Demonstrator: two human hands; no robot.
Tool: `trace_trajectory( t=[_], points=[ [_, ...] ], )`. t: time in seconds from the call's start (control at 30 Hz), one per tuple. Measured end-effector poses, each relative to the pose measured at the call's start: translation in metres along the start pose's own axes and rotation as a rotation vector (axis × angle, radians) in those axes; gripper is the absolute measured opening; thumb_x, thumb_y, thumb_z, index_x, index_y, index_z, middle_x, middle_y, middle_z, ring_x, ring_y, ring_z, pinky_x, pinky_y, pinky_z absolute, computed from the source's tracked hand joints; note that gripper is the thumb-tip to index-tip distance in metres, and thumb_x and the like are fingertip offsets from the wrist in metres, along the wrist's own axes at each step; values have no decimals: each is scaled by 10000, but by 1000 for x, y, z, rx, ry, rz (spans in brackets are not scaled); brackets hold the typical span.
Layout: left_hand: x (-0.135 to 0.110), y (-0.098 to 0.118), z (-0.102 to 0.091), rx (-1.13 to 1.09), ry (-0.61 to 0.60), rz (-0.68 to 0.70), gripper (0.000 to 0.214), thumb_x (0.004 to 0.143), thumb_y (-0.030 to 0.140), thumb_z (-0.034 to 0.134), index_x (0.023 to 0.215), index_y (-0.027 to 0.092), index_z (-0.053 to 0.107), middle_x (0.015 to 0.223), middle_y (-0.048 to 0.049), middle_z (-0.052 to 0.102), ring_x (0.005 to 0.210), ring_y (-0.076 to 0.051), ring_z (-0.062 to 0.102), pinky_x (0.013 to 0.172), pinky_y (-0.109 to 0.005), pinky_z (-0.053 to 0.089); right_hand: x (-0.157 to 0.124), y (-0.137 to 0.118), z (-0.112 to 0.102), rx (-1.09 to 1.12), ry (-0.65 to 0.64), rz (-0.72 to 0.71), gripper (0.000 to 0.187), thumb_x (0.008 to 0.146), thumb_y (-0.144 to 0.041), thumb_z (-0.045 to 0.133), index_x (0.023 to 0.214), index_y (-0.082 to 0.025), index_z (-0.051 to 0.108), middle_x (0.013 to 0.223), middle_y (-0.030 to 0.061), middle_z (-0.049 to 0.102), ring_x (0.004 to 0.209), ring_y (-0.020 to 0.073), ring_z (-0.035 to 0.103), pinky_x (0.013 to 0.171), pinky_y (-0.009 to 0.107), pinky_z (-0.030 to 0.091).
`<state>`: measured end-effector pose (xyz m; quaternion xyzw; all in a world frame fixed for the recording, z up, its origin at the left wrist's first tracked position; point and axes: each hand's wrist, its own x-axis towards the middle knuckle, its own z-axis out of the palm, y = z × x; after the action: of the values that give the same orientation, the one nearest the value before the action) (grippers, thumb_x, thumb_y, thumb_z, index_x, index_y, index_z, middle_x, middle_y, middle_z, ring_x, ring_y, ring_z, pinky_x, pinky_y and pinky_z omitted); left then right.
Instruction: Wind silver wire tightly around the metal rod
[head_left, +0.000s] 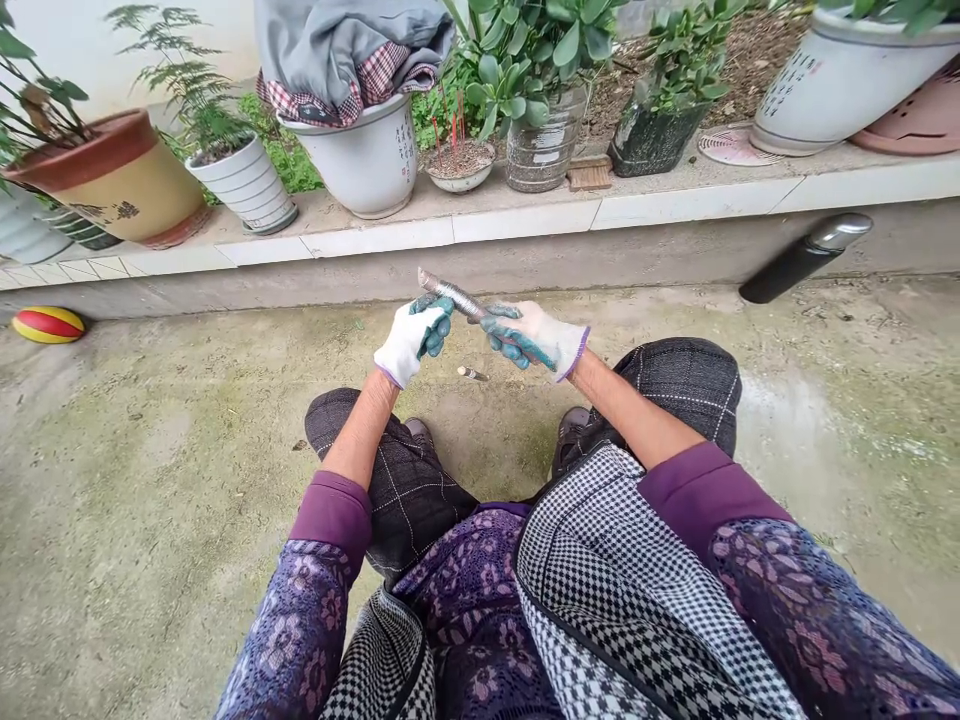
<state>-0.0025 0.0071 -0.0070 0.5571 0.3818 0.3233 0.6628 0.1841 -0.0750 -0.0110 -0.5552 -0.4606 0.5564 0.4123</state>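
A thin rod with a silvery, ridged middle and a brownish far end slants between my hands above the concrete. My left hand, in a white glove with teal fingers, is closed, its thumb and fingertips against the rod near its upper left end. Around the lower right end my right hand, gloved the same way, is wrapped; that end is hidden in the palm. On the ground just below the hands lies a small pale cylinder with a dark end.
A tiled ledge runs across the front, bearing several potted plants, a white pot topped with clothing, and a small brush. A black flask leans at the right. A red and yellow ball lies at the left.
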Motion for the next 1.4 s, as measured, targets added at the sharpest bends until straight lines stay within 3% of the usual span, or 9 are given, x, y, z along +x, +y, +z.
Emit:
trace_trajectory(
  t=[0.13,0.27,0.37,0.43,0.7,0.87,1.03,1.2,1.4],
  points=[
    [2,-2,0,9,22,36,219,711,315,692,761,192,519,515,75,482,334,-35,314,331,-197,230,4,4,0,-12,-27,15,310,889,-446,611,1049,-181,635,620,-28,561,389,88,418,326,198,341],
    [3,-4,1,42,65,29,203,711,302,686,798,187,543,514,79,483,332,-32,302,332,-194,228,9,8,2,-462,197,-156,329,926,-413,558,1137,-178,654,843,73,711,600,164,600,569,275,507],
    [4,-4,2,40,49,21,222,706,318,685,803,193,529,522,84,482,338,-32,305,338,-192,243,11,10,1,-793,366,-300,351,945,-396,522,1196,-200,670,1080,119,734,912,251,665,800,335,501],
    [3,-3,2,37,18,11,236,693,323,685,791,198,509,533,84,487,346,-32,317,345,-188,261,12,11,-2,-856,393,-304,381,957,-428,491,1203,-204,677,1057,117,740,922,267,663,805,345,482],
    [-1,-2,0,18,18,-10,270,712,317,688,910,165,583,588,48,585,359,-36,376,366,-188,302,19,12,-9,-654,328,-254,392,970,-472,442,1048,-188,700,716,34,682,620,172,583,599,267,430],
    [-1,-9,4,99,83,7,407,753,266,695,1135,146,620,630,31,652,335,-43,372,366,-203,296,20,13,-8,-863,375,-254,364,959,-436,486,1165,-223,698,914,80,745,810,234,657,714,296,451],
    [1,-10,2,-126,17,-6,205,785,288,655,934,162,594,658,10,644,383,-49,403,387,-197,327,21,15,-4,-830,381,-278,424,986,-472,440,1218,-211,681,963,81,755,857,241,664,742,294,457],
    [2,-15,5,67,164,116,194,799,243,617,959,138,653,617,20,637,342,-52,389,354,-209,319,27,14,-9,-917,478,-203,403,960,-450,477,1228,-225,677,996,103,752,908,273,674,775,328,474],
    [-1,-14,5,126,52,53,183,763,276,633,863,135,694,570,33,569,373,-53,418,360,-196,354,24,15,-7,-474,356,-212,362,925,-489,525,1068,-197,684,721,23,662,570,153,570,532,252,454]
  ],
)
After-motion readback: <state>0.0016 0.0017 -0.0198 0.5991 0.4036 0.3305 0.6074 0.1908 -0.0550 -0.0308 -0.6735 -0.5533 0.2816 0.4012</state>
